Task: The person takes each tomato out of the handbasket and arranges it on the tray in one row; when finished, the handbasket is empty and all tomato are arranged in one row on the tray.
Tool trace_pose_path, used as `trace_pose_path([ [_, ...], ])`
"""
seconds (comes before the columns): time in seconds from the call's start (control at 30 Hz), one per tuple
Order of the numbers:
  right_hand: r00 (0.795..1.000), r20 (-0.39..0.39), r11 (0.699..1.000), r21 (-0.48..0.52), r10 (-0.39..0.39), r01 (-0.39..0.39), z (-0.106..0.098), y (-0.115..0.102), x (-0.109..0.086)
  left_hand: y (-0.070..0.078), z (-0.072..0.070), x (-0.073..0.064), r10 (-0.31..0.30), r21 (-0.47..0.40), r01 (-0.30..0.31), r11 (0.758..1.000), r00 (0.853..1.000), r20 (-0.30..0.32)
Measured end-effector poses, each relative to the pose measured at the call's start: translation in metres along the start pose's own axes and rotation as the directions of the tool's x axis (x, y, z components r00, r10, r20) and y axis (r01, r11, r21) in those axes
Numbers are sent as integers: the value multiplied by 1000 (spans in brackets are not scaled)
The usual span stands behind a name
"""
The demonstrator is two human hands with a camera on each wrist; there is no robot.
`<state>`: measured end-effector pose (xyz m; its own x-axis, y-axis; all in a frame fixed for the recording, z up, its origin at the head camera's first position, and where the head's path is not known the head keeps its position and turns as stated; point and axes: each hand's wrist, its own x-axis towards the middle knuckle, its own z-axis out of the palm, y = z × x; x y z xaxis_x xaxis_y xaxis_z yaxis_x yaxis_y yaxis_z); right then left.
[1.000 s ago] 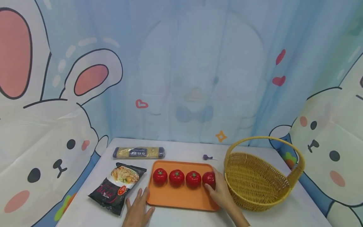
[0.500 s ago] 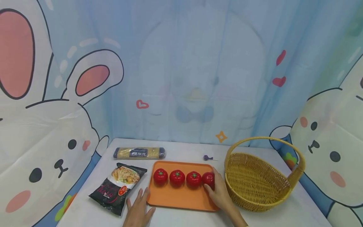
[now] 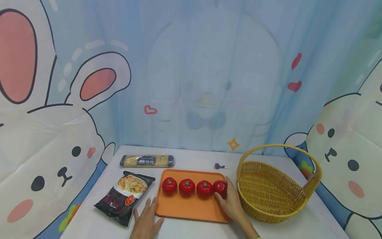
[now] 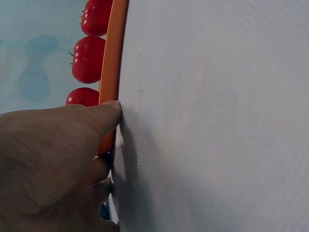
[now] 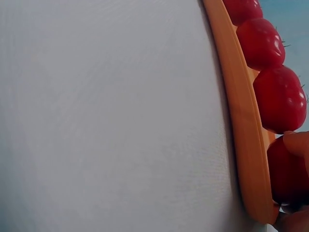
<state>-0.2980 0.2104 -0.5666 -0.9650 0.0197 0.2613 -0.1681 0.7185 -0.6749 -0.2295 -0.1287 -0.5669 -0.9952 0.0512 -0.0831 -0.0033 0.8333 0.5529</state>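
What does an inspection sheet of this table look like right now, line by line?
Surface: white table, flat.
Job's things: orange plastic tray holds four red tomatoes in a row; rightmost red tomato gripped by the right hand.
Clutter: empty yellow wicker basket right of tray; black noodle packet and long dry noodle pack to the left; small purple pin behind tray.
Grippers: left hand flat on table, fingertip at tray edge; right hand on the tomato.
Cables: nothing seen.
Surroundings: blue cartoon rabbit curtain.
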Motion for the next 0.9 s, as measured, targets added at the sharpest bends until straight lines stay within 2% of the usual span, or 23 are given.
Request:
trace_pose_path([
  [0.47, 1000, 1, 1000, -7, 10, -10, -5, -1, 2, 3, 1, 4, -13, -7, 13, 1000, 1000, 15],
  [0.7, 1000, 6, 1000, 7, 20, -20, -4, 1, 1, 6, -1, 1, 21, -19, -20, 1000, 999, 32],
  [0.77, 1000, 7, 1000, 7, 23, -23, -3, 0, 0, 7, -3, -3, 52, -56, -51, 997, 999, 13],
  [0.9, 1000, -22, 1000, 13, 21, -20, -9, -13, -6, 23, -3, -19, 95, -56, -102, 993, 989, -115],
])
